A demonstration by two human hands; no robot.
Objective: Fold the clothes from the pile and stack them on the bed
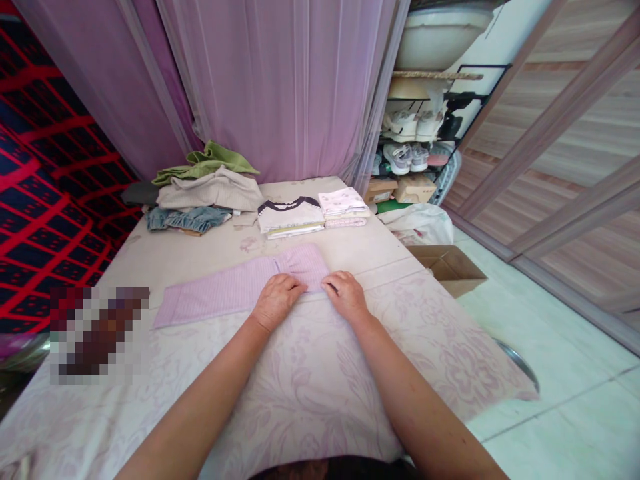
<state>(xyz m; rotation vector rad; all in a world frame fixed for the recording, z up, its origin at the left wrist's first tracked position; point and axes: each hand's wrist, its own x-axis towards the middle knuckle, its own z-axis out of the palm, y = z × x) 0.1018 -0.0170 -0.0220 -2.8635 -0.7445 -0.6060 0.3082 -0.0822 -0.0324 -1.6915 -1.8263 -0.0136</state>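
A lilac striped garment, long and narrow like folded trousers, lies flat across the cloth-covered surface. Its narrower end points left, and gathers show near its right end. My left hand rests over the near edge, fingers pinched on the fabric. At the lower right corner, my right hand is closed on the edge between thumb and fingers. Just beyond lie a folded white shirt with a dark collar and a small stack of folded pale pink clothes.
A loose pile of clothes sits at the back left, near a red-and-black checked cloth. Purple curtains hang behind. On the right stand a shoe rack, an open cardboard box and wooden sliding doors.
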